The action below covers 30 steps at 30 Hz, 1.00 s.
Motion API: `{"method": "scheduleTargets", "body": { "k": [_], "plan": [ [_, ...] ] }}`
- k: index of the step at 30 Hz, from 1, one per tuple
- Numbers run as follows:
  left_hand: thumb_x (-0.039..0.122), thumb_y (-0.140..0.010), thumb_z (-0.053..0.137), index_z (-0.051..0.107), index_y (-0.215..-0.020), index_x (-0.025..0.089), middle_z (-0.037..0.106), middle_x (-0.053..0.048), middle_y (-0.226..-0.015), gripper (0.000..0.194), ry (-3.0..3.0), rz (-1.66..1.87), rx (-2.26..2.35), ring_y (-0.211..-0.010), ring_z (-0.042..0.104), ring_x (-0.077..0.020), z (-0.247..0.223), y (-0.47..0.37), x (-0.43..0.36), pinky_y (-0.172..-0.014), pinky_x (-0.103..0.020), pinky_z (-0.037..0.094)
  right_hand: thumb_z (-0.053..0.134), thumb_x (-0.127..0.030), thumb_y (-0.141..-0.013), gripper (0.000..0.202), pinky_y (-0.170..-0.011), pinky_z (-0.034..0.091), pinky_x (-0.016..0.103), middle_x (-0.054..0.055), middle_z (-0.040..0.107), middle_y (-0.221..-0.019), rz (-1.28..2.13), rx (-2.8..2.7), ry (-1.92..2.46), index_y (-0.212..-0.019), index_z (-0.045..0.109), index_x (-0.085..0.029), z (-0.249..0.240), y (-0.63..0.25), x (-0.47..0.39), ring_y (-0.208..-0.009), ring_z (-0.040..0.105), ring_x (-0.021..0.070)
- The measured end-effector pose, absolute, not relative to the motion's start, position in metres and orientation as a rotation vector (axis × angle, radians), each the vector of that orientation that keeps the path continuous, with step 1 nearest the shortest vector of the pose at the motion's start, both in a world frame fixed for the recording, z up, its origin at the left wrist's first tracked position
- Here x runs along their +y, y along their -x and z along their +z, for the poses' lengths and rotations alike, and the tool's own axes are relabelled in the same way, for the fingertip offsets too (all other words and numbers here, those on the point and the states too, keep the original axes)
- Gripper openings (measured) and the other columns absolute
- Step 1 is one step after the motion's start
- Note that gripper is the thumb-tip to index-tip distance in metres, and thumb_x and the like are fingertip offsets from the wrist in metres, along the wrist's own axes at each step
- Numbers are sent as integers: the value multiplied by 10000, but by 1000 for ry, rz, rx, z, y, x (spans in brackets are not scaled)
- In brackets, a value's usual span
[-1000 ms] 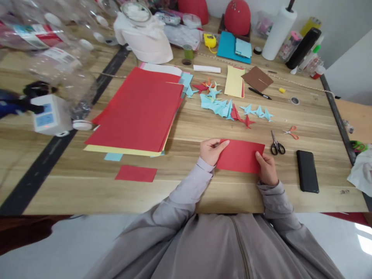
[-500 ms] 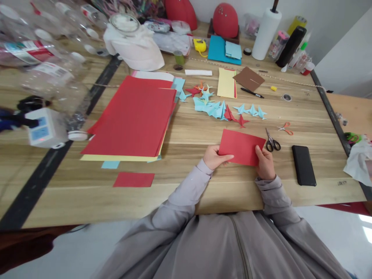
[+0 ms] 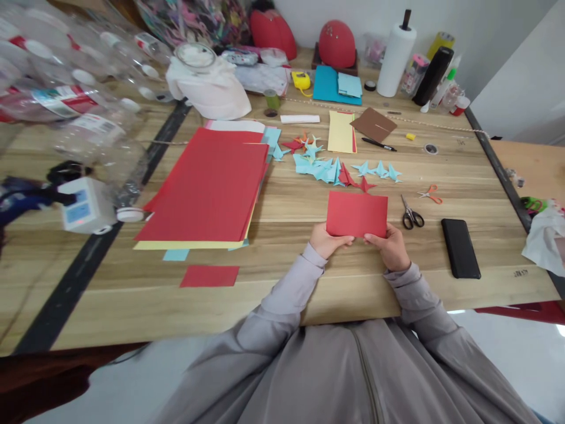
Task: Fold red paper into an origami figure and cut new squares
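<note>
Head view, red sheet (image 3: 357, 213): held in both hands over the wooden table (image 3: 485, 194), its long side running across the person's front.
Left hand (image 3: 325, 240): thumb and fingers closed on the sheet's lower left corner, thumb along the bottom edge.
Right hand (image 3: 391, 246): thumb and fingers closed on the lower right corner; its thumb tip points toward the other thumb, a small gap between.
Right of the sheet: black-handled scissors (image 3: 412, 218) nearby, orange-handled scissors (image 3: 431, 194) a little beyond, black phone (image 3: 460, 248) farther right.
Just beyond: folded light blue and red paper figures (image 3: 324, 169) in a cluster; behind them yellow paper (image 3: 341, 132), brown paper (image 3: 374, 124) and a black pen (image 3: 378, 144).
Left of the hands: stack of large red sheets (image 3: 209, 191); a small red rectangle (image 3: 210, 276) lies nearer the person.
Table's far side: yellow tape measure (image 3: 301, 80), teal paper (image 3: 325, 86), white roll (image 3: 396, 60).
Far left: clear plastic bottles (image 3: 90, 134), partly blurred.
</note>
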<state>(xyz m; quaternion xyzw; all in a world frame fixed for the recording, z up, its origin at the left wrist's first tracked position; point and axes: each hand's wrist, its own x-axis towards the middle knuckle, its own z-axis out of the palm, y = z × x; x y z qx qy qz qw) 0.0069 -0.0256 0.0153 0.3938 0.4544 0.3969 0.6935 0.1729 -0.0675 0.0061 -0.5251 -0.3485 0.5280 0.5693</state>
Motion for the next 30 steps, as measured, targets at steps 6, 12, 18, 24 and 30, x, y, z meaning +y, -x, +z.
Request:
{"method": "scheduleTargets", "body": {
  "k": [6,12,18,24,30],
  "plan": [
    [263,-388,883,664,-611,91,658,-61,-520,357,-835,958,1068,-447,602,-156,12,-6,-23,-438,-276,525,848,-265,-529,289,-524,489,254,-7,676,-572,1222,-775,1289,-703,649,-148,6,-166,-63,-496,587,121],
    [292,-393,871,654,-641,98,692,-77,-574,382,-737,976,1059,-481,649,-192,12,8,-18,-439,-269,519,852,-272,-505,294,-497,500,261,3,674,-555,1207,-768,1303,-700,676,-138,12,-164,-61,-475,584,127],
    [396,-493,855,666,-869,117,746,-112,-812,504,-710,895,922,-684,724,-257,8,17,-24,-577,-313,580,863,-286,-494,333,-478,526,247,4,689,-610,1254,-692,1269,-739,690,-140,12,-168,-64,-475,609,121],
    [537,-757,642,591,-1144,141,734,-143,-957,557,-946,1190,1056,-750,724,-253,-6,38,-20,-633,-387,585,867,-337,-490,363,-462,543,228,-2,685,-611,1205,-482,1264,-735,678,-148,12,-186,-64,-471,633,122],
    [246,-847,607,669,-1057,211,716,-90,-1092,221,-2515,1416,999,-1086,628,-246,9,31,-26,-928,-436,477,869,-306,-489,370,-450,544,234,14,706,-669,1304,-499,1254,-752,667,-141,13,-178,-62,-467,633,124]
  ]
}}
